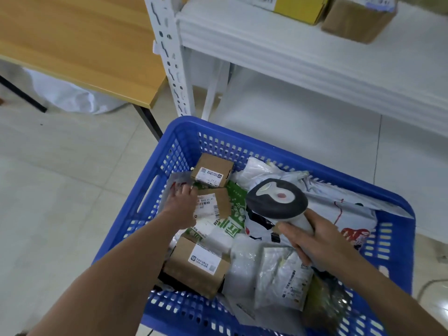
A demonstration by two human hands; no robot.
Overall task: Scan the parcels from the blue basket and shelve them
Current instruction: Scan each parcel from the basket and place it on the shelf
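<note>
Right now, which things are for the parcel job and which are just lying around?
For the job: blue basket, scanner in the right hand, small brown box at the left hand, white shelf.
Just lying about: wooden table, white bag under it.

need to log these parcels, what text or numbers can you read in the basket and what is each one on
"1099", perhaps, in a digit row on the label of the middle brown box: blurred, unsure.
Label on the far brown box: blue logo, two lines of characters, too blurred.
Label on the near brown box: same, too blurred.
On the green and white bag: large green characters, partly hidden, unreadable.
On the clear pouch: print too small.
On the scanner: none shows.
</note>
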